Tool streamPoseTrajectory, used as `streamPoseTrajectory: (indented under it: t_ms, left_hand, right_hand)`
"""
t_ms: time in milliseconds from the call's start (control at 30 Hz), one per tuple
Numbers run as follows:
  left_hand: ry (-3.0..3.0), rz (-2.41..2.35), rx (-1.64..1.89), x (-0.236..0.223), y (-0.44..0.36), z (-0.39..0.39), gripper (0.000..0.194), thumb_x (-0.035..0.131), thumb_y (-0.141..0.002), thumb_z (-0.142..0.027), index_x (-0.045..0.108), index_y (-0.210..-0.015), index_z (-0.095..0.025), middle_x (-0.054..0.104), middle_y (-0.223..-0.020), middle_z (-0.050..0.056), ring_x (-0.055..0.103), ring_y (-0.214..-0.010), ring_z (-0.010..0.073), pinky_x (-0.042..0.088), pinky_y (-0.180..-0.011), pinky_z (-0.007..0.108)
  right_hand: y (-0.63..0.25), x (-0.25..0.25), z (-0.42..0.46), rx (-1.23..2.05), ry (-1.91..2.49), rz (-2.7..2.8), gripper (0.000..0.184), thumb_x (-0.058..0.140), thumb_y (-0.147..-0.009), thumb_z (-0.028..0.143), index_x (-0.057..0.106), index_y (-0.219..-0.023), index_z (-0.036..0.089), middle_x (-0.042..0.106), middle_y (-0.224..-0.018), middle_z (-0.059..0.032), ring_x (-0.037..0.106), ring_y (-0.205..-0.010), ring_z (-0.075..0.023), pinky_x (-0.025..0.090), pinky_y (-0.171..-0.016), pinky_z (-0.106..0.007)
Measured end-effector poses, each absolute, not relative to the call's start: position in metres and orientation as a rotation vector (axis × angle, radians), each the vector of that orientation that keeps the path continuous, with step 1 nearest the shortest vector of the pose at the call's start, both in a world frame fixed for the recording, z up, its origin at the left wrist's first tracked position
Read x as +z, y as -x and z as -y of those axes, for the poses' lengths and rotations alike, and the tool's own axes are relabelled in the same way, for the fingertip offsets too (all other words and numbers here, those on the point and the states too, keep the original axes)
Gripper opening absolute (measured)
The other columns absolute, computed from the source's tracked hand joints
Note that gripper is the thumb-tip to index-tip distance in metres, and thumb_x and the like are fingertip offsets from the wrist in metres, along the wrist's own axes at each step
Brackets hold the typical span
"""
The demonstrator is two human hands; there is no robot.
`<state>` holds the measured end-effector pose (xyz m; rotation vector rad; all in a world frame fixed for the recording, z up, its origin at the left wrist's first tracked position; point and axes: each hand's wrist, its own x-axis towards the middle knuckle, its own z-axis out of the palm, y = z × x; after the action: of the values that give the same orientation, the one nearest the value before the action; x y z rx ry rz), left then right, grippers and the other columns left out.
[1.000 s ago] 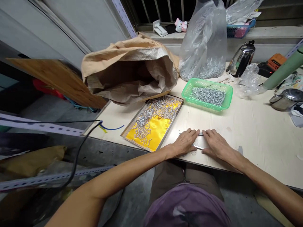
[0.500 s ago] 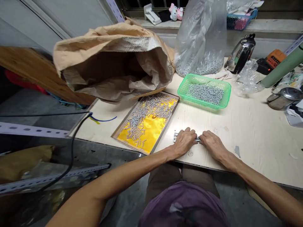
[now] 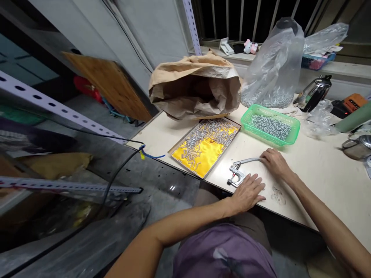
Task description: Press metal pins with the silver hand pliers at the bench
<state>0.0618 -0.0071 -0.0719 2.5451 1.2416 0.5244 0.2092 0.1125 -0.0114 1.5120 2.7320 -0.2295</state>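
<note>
A metal plier-like tool with a C-shaped jaw, a small spring and a long lever handle lies on the table near its front edge. My left hand rests flat by the jaw with its fingers spread, covering the tool's lower arm. The closed fingers of my right hand grip the far end of the raised lever handle. To the left, a shallow tray with a yellow lining holds many small metal pins or screws. More of these small metal pieces fill a green plastic basket beyond my right hand.
A large open brown paper sack stands behind the tray. At the back are a clear plastic bag of metal pieces, a steel kettle and an orange-black charger. Blue-tipped cable crosses the left table edge.
The view has swung left, tilted and drawn back. The tool's handles, together before under my hands, now stand apart. My left hand has flattened, and my right hand holds the lever end.
</note>
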Motion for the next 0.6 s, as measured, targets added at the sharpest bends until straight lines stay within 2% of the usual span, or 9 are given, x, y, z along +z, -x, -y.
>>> streamPoseTrajectory:
  t_ms: [67,133,233,333,433,533,600]
  left_hand:
    - [-2.533,-1.216,0.545,-0.069,-0.060,0.006,0.042,0.050,-0.089,-0.042,0.050,-0.121,-0.015,0.053,-0.130,0.014,0.038,-0.131,0.0265,0.030,-0.109,0.047]
    - [-2.517,-1.184,0.539,-0.068,-0.058,0.004,0.043,0.051,-0.088,-0.042,0.052,-0.120,-0.013,0.055,-0.127,0.015,0.043,-0.128,0.0276,0.032,-0.108,0.045]
    - [-2.503,-1.143,0.453,-0.072,-0.059,0.003,0.039,0.049,-0.090,-0.031,0.052,-0.122,-0.009,0.057,-0.123,0.017,0.050,-0.119,0.0283,0.038,-0.103,0.042]
    - [-2.522,-1.139,0.403,-0.077,-0.065,0.004,0.038,0.044,-0.090,-0.021,0.051,-0.125,-0.009,0.055,-0.128,0.017,0.049,-0.120,0.0289,0.036,-0.104,0.043]
    - [-2.513,-1.151,0.360,-0.076,-0.065,0.007,0.033,0.048,-0.088,-0.025,0.058,-0.116,-0.011,0.061,-0.118,0.015,0.054,-0.113,0.0285,0.039,-0.100,0.042]
    - [-2.539,-1.093,0.361,-0.063,-0.047,0.013,0.026,0.050,-0.089,-0.034,0.064,-0.099,-0.014,0.067,-0.096,0.010,0.060,-0.093,0.0227,0.047,-0.085,0.033]
    - [-2.575,-1.160,0.477,-0.049,-0.020,0.017,0.024,0.044,-0.093,-0.030,0.063,-0.097,-0.016,0.065,-0.093,0.008,0.058,-0.090,0.0187,0.047,-0.081,0.029]
  right_hand:
    - [-0.192,-0.004,-0.113,-0.152,-1.503,-2.696,0.018,0.049,-0.087,0.020,0.066,-0.088,0.016,0.062,-0.089,-0.0100,0.052,-0.085,-0.0222,0.039,-0.073,-0.033]
    - [-0.171,0.001,-0.104,-0.146,-1.313,-2.790,0.017,0.050,-0.086,0.018,0.066,-0.091,0.020,0.061,-0.091,-0.0087,0.051,-0.086,-0.0211,0.038,-0.071,-0.031]
    - [-0.141,0.000,-0.083,-0.179,-0.814,-2.962,0.017,0.051,-0.087,0.018,0.067,-0.091,0.024,0.060,-0.093,-0.0057,0.048,-0.088,-0.0188,0.036,-0.071,-0.030]
    - [-0.118,-0.010,-0.070,-0.152,-0.595,-3.002,0.014,0.053,-0.085,0.016,0.066,-0.084,0.021,0.059,-0.090,-0.0061,0.047,-0.088,-0.0189,0.036,-0.073,-0.030]
    - [-0.104,-0.020,-0.072,-0.111,-0.508,-3.036,0.013,0.055,-0.082,0.012,0.064,-0.077,0.018,0.060,-0.085,-0.0068,0.049,-0.086,-0.0193,0.037,-0.073,-0.031]
    - [-0.100,-0.017,-0.081,-0.115,-0.553,-3.174,0.014,0.051,-0.082,0.011,0.062,-0.075,0.017,0.062,-0.077,-0.0058,0.052,-0.078,-0.0187,0.040,-0.069,-0.031]
    - [-0.109,0.001,-0.090,-0.169,-0.732,-3.372,0.015,0.047,-0.084,0.013,0.061,-0.080,0.018,0.063,-0.076,-0.0049,0.054,-0.075,-0.0179,0.043,-0.069,-0.031]
